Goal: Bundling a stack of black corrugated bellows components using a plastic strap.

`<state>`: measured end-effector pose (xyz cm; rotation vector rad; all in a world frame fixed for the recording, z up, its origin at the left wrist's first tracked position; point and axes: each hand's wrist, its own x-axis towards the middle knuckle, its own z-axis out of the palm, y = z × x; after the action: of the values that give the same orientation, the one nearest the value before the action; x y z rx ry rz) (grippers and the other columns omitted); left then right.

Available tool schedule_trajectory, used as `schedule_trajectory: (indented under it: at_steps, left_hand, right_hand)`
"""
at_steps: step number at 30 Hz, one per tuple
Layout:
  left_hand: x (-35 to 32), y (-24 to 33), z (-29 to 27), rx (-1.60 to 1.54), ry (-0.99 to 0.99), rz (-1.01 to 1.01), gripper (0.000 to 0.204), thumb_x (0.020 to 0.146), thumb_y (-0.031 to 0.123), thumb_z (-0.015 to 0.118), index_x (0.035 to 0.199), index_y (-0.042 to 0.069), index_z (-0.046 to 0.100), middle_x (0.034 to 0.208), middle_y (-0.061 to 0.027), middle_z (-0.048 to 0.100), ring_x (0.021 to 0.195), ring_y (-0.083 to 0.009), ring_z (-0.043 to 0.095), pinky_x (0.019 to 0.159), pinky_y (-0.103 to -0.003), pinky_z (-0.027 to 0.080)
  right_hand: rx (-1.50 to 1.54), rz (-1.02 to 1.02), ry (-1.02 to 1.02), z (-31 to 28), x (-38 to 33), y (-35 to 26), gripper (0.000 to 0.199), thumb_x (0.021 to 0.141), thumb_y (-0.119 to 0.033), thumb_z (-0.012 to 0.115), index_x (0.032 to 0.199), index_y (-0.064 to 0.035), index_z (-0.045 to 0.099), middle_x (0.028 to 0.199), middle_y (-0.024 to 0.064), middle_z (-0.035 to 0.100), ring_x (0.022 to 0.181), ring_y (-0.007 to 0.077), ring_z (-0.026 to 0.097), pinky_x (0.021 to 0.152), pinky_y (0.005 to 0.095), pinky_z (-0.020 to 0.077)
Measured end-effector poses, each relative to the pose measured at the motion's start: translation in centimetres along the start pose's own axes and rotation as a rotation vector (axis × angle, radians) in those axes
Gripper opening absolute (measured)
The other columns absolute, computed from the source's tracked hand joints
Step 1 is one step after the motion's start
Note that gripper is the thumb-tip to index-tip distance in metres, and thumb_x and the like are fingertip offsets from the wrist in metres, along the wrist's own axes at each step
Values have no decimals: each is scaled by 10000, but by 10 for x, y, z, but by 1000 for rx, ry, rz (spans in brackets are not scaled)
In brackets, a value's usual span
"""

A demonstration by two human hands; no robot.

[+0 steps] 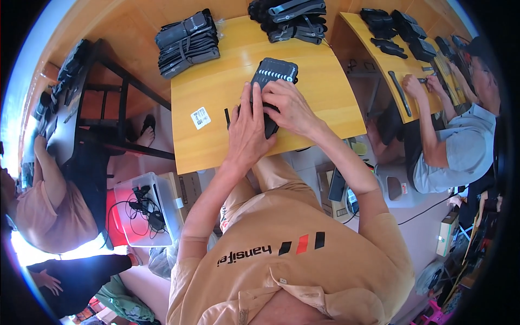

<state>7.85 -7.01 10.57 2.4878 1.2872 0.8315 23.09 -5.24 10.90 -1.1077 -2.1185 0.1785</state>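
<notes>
A dark grey-black flat pouch (275,67) with a row of light marks across its far end lies at the middle of the yellow table. My left hand (249,127) rests on its near left part, fingers stretched out and lying flat. Bent fingers of my right hand (290,105) close on the pouch from the right, close to my left fingertips. Both hands cover much of its middle, so what lies under them is hidden. A short black strap end (227,117) sticks out beside my left hand. To the left lies a white printed label (200,118).
Strapped stacks of folded black pouches, one at the back left (189,44) and another at the back centre (292,20), stand on the yellow table (319,70). A person (455,138) works at a table on the right. Another person sits left, near a clear bin (143,211) of cables.
</notes>
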Motion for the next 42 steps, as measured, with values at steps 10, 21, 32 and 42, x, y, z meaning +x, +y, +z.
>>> schedule_trajectory:
  at_steps: [10,21,32,42]
  left_hand:
    - [-10,5,5,127,97,-221,1013,566,297,817,1318,-65,243,1245,-238,403,1117,-378,447,901,-412,386]
    - [-8,0,9,357,-67,-129,946,603,382,761,1285,-95,312,1133,-228,456,886,-295,493,754,-382,386]
    - [-3,1,2,361,-255,-159,969,643,361,727,1429,141,204,974,-185,464,869,-332,513,721,-396,408]
    - [-3,-3,1,322,-258,-165,954,645,351,713,1430,144,211,972,-198,472,851,-348,525,708,-423,420]
  right_hand:
    - [-329,-228,-49,8,2,8,219,657,-30,596,873,-40,562,829,76,504,804,236,545,688,325,482]
    - [-300,-30,-133,2,39,11,160,721,17,554,860,-6,478,881,146,500,681,368,578,565,427,474]
    - [-152,121,-31,22,53,25,104,792,-19,509,887,12,480,860,188,537,754,412,567,625,451,465]
    - [-197,106,18,12,64,37,73,818,-56,505,879,-16,512,868,155,559,774,380,560,635,440,445]
